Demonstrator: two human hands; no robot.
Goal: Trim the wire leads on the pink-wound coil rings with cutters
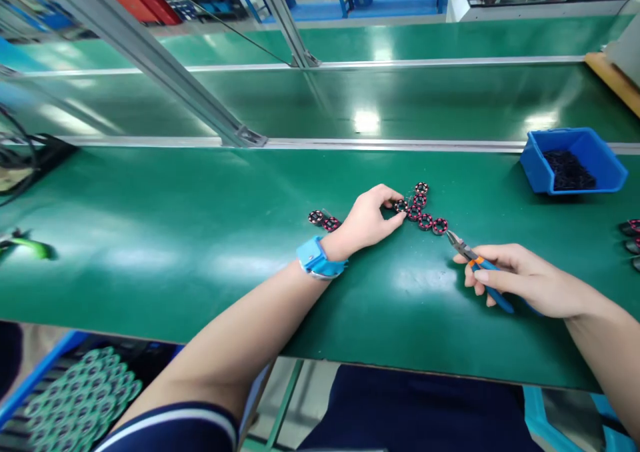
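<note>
My left hand point(373, 217), with a blue band on its wrist, pinches a small round motor stator point(401, 206) between thumb and fingers. That stator sits at the left end of a branching cluster of similar black-and-pink stators point(425, 221) on the green bench. My right hand point(515, 275) is closed around pliers point(477, 262) with blue and orange handles. The plier jaws point up and left, close to the rightmost stator point(440, 226) of the cluster; whether they touch it I cannot tell. More stators point(316, 217) lie left of my left hand, partly hidden by it.
A blue bin point(575, 162) of small black pieces stands at the back right. More dark round parts point(635, 239) are at the right edge. A green-handled tool point(33, 247) lies far left. Below the bench, a crate holds green ring-shaped parts point(83, 399). A metal post point(200, 105) rises behind.
</note>
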